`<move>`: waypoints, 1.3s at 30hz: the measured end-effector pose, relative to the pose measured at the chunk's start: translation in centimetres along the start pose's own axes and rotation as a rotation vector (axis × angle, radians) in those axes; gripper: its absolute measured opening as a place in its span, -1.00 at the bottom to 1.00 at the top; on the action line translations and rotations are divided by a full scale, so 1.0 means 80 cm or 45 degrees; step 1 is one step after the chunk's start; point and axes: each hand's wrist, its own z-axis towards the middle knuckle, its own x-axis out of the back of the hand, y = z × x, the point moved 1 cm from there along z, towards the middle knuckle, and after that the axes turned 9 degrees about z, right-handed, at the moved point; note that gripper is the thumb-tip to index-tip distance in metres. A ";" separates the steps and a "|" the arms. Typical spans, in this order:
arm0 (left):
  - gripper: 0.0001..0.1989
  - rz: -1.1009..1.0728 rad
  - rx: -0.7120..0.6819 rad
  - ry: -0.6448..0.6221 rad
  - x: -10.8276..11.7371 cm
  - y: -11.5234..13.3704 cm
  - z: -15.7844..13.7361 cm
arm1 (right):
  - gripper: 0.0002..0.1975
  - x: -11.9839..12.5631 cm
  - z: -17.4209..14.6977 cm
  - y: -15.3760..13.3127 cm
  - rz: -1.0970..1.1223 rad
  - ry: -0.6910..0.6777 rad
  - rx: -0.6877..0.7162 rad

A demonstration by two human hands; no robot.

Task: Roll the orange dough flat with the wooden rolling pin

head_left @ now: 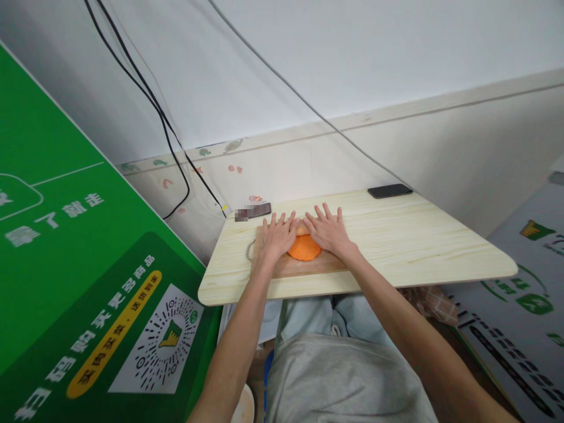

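A flat, round sheet of orange dough [305, 249] lies on a brown wooden cutting board [304, 268]. Across its far edge is a light wooden rolling pin [302, 227], showing only between my hands. My left hand [279, 235] lies palm down over the pin's left part, fingers spread toward the wall. Over its right part, my right hand [328, 229] rests the same way, fingers stretched and apart. Both palms hide the pin's ends, and the thumbs come close to each other near the middle. Neither hand has its fingers wrapped round anything.
The board sits on a pale wood-grain table [409, 247] against the wall. A dark phone [390, 191] lies at the back right, and another dark, partly blurred object [259, 211] at the back left. A metal handle [249, 250] sticks out at the board's left. A green printed panel [110, 264] stands left.
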 end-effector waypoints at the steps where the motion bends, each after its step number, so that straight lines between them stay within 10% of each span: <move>1: -0.35 0.003 0.000 -0.001 0.000 0.000 0.000 | -0.34 0.000 0.001 0.000 0.007 -0.006 -0.002; 15: -0.42 -0.032 -0.073 0.236 -0.019 0.007 -0.109 | -0.36 0.011 -0.126 -0.024 0.032 0.220 0.119; 30: -0.41 0.032 -0.063 0.085 -0.005 -0.007 -0.019 | -0.41 0.017 -0.026 -0.012 -0.020 0.051 0.063; 39: -0.49 -0.022 -0.045 0.192 -0.014 0.001 -0.066 | -0.44 0.010 -0.073 -0.023 0.017 0.181 0.005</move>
